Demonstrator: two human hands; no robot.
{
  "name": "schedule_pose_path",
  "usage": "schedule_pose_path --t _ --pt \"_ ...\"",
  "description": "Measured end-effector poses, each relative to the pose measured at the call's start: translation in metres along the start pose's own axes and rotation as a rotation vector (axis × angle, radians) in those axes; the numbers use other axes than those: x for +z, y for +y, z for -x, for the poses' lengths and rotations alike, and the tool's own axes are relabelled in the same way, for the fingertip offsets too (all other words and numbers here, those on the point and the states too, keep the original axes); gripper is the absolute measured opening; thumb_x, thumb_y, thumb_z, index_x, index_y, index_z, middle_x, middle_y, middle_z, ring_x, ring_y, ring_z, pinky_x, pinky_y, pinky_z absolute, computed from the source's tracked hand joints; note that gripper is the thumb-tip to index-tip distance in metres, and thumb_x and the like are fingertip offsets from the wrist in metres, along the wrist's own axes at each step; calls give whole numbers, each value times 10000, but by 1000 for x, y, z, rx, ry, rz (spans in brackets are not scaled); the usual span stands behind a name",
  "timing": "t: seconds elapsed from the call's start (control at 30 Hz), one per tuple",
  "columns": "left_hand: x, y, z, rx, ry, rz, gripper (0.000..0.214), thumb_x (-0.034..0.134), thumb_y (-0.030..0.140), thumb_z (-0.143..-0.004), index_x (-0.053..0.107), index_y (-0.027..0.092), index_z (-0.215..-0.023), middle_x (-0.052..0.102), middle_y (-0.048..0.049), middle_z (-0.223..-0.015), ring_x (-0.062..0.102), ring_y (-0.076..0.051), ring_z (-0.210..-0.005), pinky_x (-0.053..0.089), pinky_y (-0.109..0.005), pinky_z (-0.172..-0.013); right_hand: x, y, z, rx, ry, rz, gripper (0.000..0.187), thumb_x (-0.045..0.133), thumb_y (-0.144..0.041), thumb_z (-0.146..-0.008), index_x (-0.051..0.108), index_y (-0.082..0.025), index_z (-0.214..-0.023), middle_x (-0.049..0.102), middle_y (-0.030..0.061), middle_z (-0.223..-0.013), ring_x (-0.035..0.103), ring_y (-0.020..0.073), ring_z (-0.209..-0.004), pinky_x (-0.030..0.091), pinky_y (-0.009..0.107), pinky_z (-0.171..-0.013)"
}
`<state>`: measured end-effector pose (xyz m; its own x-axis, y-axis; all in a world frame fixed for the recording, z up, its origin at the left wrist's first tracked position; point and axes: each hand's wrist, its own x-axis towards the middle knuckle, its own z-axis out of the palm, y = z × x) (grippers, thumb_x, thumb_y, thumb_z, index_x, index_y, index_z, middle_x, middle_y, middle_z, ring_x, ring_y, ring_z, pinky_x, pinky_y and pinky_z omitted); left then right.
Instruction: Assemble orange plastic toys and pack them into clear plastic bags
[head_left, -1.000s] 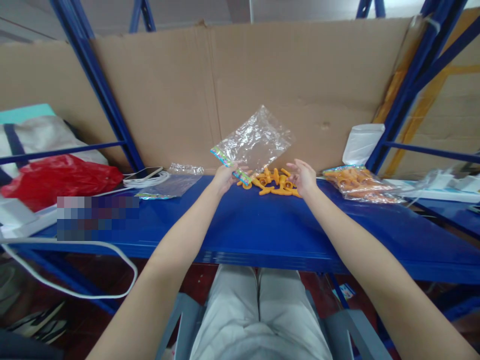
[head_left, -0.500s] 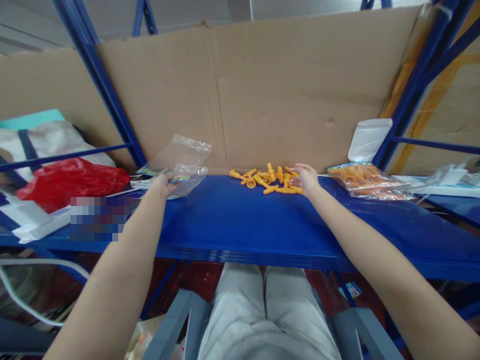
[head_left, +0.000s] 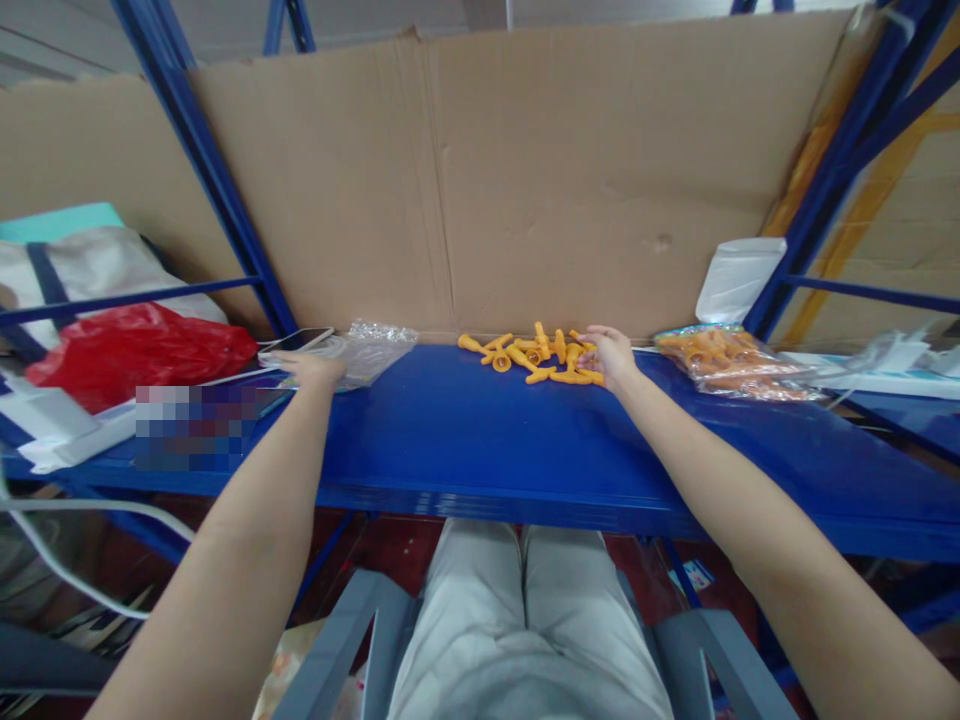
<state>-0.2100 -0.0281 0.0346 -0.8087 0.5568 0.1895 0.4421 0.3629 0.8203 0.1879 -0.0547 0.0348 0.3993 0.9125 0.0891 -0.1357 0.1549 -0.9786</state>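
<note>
My left hand (head_left: 311,369) is over the left part of the blue shelf, its fingers stretched out to the left. A clear plastic bag (head_left: 371,355) lies flat at its right side, partly under the hand. Just beyond the fingers is a thin, flat object with a pale rim (head_left: 300,340). Several yellow-orange plastic pieces (head_left: 536,350), some T-shaped and some with round cup ends, lie in a loose pile at mid-shelf. My right hand (head_left: 613,358) rests at the pile's right edge, fingers apart and touching the pieces; its palm side is partly hidden.
To the right lies a clear bag filled with orange pieces (head_left: 724,360), a white packet (head_left: 739,280) standing behind it. A red plastic bag (head_left: 146,355) and white boxes (head_left: 56,430) are at the left. A cardboard wall (head_left: 562,180) and blue posts (head_left: 217,190) bound the blue shelf (head_left: 465,430).
My left hand has let go of the clear bag, which has dropped from raised to flat. The left fingers now point left. My right hand and the pile look the same.
</note>
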Motion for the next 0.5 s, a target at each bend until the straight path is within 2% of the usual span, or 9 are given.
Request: schedule_pose_path --t 0.07,0.1,0.13,0.17,0.23,0.3,0.33,0.4,0.5 --pt "0 3 8 195 104 -179 1045 665 152 -691 5 -6 -1486 82 -289 -1564 175 -400 -1427 291 -586 -1082 0 0 0 1 -4 6 218 513 -34 -775 488 -200 -914 618 -69 -699 480 48 -357 462 199 -406" --pt "1 4 11 292 90 -264 1006 645 182 -718 28 -18 -1487 41 -277 -1572 119 -398 -1442 250 -591 -1100 0 0 0 2 -7 11 216 513 -34 -775 486 -202 -910 616 -71 -695 479 48 -358 460 197 -403" --pt "3 5 12 373 27 -350 944 620 213 -748 83 -17 -1489 41 -264 -1577 100 -394 -1448 228 -593 -1105 0 1 0 3 -10 16 217 514 -34 -773 486 -203 -907 616 -73 -694 480 48 -360 458 195 -402" --pt "7 6 11 428 -75 -441 861 595 245 -777 170 -4 -1484 92 -254 -1575 111 -392 -1448 215 -594 -1107 0 1 0 3 -13 20 217 512 -35 -772 486 -205 -905 617 -72 -696 481 49 -363 457 194 -402" --pt "16 8 8 509 -348 -624 674 564 306 -815 395 53 -1416 296 -227 -1528 215 -388 -1425 224 -570 -1103 0 1 0 1 -16 22 213 510 -40 -775 487 -207 -904 622 -69 -707 485 50 -368 456 195 -403" --pt "27 10 2 597 -586 -738 527 507 311 -853 530 80 -1326 479 -193 -1424 370 -343 -1361 286 -468 -1093 0 1 0 -2 -15 23 211 517 -42 -773 488 -207 -902 626 -63 -718 488 52 -370 457 197 -403" --pt "32 10 0 621 -640 -780 494 474 294 -865 559 74 -1299 507 -188 -1400 419 -317 -1334 306 -417 -1087 0 1 0 -2 -15 26 214 527 -42 -769 490 -206 -902 628 -61 -723 490 52 -372 460 199 -405" --pt "41 10 -5 645 -668 -847 482 433 259 -863 587 53 -1270 527 -189 -1381 471 -291 -1297 337 -349 -1066 0 1 -1 -4 -15 36 226 543 -43 -757 495 -203 -909 634 -54 -737 493 54 -378 466 202 -410" --pt "47 7 -13 683 -631 -882 520 472 271 -812 598 42 -1262 552 -207 -1349 502 -323 -1264 370 -359 -1042 0 0 -1 -12 -16 50 241 547 -54 -753 507 -201 -939 648 -38 -761 499 57 -383 469 206 -409"
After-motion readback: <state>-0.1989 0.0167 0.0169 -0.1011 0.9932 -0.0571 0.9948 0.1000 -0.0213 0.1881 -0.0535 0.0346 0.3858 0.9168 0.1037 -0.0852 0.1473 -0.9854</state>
